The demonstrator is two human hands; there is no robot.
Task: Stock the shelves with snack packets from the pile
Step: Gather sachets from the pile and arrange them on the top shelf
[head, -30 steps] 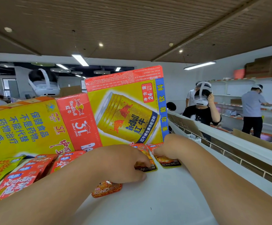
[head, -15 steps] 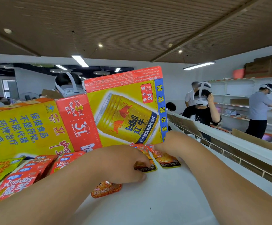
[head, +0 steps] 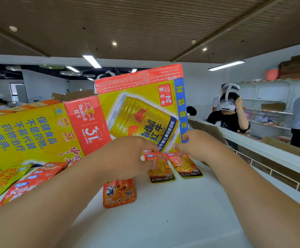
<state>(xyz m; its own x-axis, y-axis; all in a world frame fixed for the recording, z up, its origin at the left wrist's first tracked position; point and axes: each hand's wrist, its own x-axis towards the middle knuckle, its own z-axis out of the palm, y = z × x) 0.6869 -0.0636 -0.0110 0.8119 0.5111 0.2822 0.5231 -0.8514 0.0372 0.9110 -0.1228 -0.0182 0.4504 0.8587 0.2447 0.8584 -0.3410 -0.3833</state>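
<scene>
My left hand [head: 127, 156] pinches the left packet [head: 161, 169] by its top, my right hand [head: 197, 144] the right packet [head: 186, 165]. I'm mid-placement, I'd say; next, both need squaring upright against the carton [head: 142, 111].

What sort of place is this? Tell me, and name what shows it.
Probably a mock shop set up in an office-like room, not a real store: mostly bare white shelving along the wall, snack packets laid out in front of Red Bull cartons, and a person wearing a headset.
</scene>
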